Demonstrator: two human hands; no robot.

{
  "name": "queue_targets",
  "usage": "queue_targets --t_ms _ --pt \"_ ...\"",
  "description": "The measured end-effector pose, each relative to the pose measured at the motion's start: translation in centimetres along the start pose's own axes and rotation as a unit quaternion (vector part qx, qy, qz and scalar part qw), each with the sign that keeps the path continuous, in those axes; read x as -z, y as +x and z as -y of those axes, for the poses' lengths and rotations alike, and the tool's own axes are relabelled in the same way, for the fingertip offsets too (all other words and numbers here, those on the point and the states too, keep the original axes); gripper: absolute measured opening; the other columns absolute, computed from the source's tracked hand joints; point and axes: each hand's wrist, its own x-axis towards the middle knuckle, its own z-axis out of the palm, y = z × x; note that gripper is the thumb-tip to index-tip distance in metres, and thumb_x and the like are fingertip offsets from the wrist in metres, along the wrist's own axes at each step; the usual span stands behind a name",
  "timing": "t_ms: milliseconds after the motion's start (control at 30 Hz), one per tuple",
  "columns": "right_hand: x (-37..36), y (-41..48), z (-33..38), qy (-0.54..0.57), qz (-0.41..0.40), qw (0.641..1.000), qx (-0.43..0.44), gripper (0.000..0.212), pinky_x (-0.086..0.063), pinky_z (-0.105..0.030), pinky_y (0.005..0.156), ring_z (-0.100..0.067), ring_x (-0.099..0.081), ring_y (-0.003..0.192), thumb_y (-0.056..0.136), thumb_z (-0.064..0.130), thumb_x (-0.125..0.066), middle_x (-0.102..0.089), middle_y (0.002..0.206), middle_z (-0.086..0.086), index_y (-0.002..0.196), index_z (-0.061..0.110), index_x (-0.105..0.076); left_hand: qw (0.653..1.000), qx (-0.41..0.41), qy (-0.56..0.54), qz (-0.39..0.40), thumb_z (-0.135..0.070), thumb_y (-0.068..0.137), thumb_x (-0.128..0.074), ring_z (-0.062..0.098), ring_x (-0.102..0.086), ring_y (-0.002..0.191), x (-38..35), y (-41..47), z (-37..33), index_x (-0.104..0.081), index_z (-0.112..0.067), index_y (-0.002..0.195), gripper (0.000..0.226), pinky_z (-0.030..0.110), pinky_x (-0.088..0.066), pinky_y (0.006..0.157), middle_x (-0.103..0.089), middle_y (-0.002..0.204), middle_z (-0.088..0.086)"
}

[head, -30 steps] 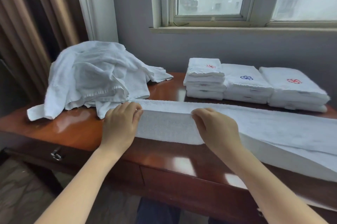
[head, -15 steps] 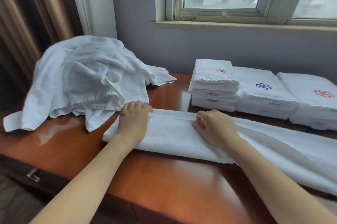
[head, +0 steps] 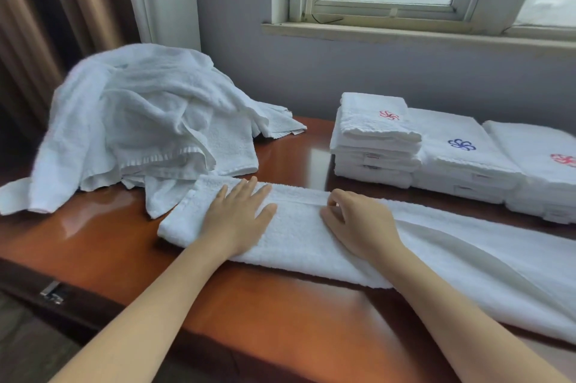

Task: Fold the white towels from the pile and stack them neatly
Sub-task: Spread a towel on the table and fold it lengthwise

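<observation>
A long white towel (head: pixel 299 236), folded lengthwise into a narrow strip, lies across the wooden table (head: pixel 103 236) and runs off to the right. My left hand (head: pixel 240 214) presses flat on its left end with fingers spread. My right hand (head: pixel 358 220) rests near the strip's far edge with fingers curled, pinching the towel's folded edge. A rumpled pile of white towels (head: pixel 146 124) sits at the back left. Folded towels stand at the back right in three stacks (head: pixel 374 139), (head: pixel 458 155), (head: pixel 542 170), with red and blue embroidered marks on top.
A grey wall and a window sill (head: pixel 405 33) run behind the table. Brown curtains (head: pixel 46 24) hang at the left. A drawer handle (head: pixel 53 292) shows on the table's front edge at the lower left.
The towel's raised edge has been laid down onto the table, forming a flat strip. My left hand has opened and flattened on it. The view has shifted closer.
</observation>
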Motion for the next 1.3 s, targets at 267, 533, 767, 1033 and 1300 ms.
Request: queue_targets --t_ms 267,533,767,1033,1300 --pt "-1.1 -0.9 5.4 0.015 0.022 1.0 0.006 0.016 -0.037 -0.032 0.057 -0.017 -0.051 0.073 0.096 0.029 -0.042 -0.059 0.083 0.006 0.088 0.019 -0.052 1.0 -0.012 -0.016 0.009 -0.057 0.099 -0.015 0.002 0.005 0.149 1.4 -2.8 4.8 -0.012 -0.04 0.155 0.059 0.033 0.006 0.122 -0.001 0.164 -0.012" --pt "2.3 -3.8 2.0 -0.003 0.008 1.0 -0.028 0.025 -0.04 -0.033 0.075 -0.021 -0.055 0.096 0.098 0.029 -0.039 -0.063 0.099 0.005 0.106 0.023 -0.061 0.986 -0.059 -0.131 -0.083 -0.034 0.101 -0.047 0.01 -0.032 0.142 2.3 -4.4 -1.3 -0.054 -0.029 0.136 0.036 0.028 -0.012 0.118 -0.047 0.147 -0.011" --pt "6.9 -11.4 -4.4 -0.029 -0.02 0.994 -0.099 0.044 -0.037 -0.031 0.09 -0.018 -0.054 0.114 0.086 0.018 -0.049 -0.063 0.123 0.009 0.128 0.026 -0.057 0.95 -0.219 -0.202 -0.09 -0.032 0.097 -0.057 0.005 -0.045 0.129 1.5 -5.7 -12.2 -0.059 -0.03 0.131 0.034 0.016 -0.028 0.104 -0.054 0.135 -0.017" --pt "10.4 -18.1 -8.5 -0.058 -0.07 0.981 -0.169 0.036 -0.041 -0.035 0.081 -0.022 -0.058 0.097 0.078 0.008 -0.057 -0.066 0.105 0.006 0.111 0.021 -0.066 0.927 -0.327 -0.173 -0.066 -0.034 0.095 -0.058 0.011 -0.05 0.126 -0.4 -5.7 -21.8 -0.059 -0.029 0.131 0.036 0.026 -0.037 0.104 -0.059 0.132 -0.012" --pt "14.1 -21.3 -11.5 -0.07 -0.243 0.94 -0.229 0.039 -0.041 -0.027 0.055 -0.028 -0.065 0.069 0.061 -0.013 -0.06 -0.071 0.079 0.002 0.087 0.015 -0.069 0.93 -0.333 -0.112 -0.107 -0.028 0.099 -0.048 0.023 -0.061 0.091 -1.0 -4.4 -25.7 -0.062 -0.023 0.097 0.016 0.033 -0.035 0.067 -0.067 0.094 -0.005"
